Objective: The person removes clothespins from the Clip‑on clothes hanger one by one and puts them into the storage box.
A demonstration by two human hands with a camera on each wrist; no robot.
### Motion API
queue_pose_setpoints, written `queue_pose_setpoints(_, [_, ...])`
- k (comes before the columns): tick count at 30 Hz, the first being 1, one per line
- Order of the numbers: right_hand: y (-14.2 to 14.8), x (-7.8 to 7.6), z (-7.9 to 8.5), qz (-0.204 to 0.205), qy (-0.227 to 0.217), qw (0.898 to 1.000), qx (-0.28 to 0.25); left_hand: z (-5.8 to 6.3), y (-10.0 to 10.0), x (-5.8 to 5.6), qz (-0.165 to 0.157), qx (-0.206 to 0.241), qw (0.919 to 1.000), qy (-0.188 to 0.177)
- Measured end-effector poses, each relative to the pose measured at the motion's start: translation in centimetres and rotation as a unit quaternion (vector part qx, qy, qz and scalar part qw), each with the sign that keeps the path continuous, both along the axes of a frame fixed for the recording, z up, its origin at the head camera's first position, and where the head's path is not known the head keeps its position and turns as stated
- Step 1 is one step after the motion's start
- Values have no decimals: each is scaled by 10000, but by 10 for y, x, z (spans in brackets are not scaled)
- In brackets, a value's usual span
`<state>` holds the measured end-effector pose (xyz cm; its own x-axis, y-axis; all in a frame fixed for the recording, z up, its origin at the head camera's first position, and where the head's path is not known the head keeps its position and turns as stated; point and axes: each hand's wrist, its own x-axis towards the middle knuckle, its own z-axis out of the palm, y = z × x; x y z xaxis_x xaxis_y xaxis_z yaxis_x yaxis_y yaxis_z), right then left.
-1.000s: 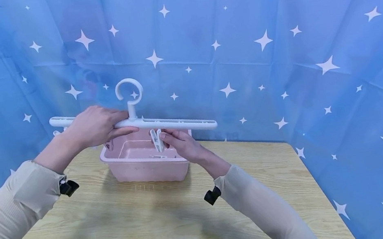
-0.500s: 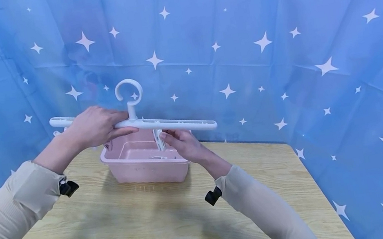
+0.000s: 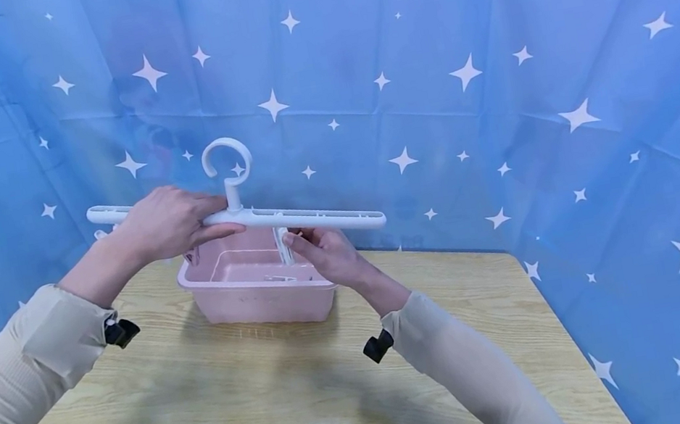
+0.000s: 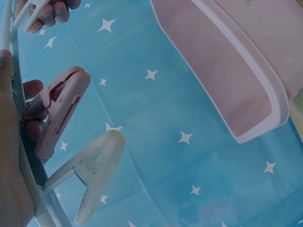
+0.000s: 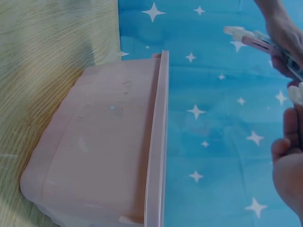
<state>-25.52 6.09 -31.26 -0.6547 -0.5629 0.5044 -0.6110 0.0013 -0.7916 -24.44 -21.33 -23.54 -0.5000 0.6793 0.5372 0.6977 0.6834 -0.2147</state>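
My left hand (image 3: 166,223) grips the bar of a white plastic hanger (image 3: 315,220) just left of its hook, holding it up level over the basin. Below the bar's right half, my right hand (image 3: 333,257) pinches a white clothespin (image 3: 283,246) whose top is right at the bar's underside. In the left wrist view, a pink clothespin (image 4: 64,111) and another white clothespin (image 4: 97,175) hang from the bar beside the left hand. Part of the bar is hidden behind that hand.
A pink plastic basin (image 3: 261,304) stands on the wooden table (image 3: 243,402) under the hanger, with a clothespin (image 3: 279,278) inside. A blue curtain with white stars (image 3: 426,82) rises behind the table's back and right edges.
The clothespin in my right hand has shifted slightly right and turned to a more upright, narrower view under the bar. The left hand and hanger have stayed nearly still.
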Motion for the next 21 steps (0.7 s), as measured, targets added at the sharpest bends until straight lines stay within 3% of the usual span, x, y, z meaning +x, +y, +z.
queue_pose_setpoints(14, [1,-2,1,-344,470,9983,46,2,2,0,-36,-32,10000,0])
queue_pose_setpoints(21, [1,-1,1,-512,407,9978,-58,2,4,0,-6,-33,10000,-13])
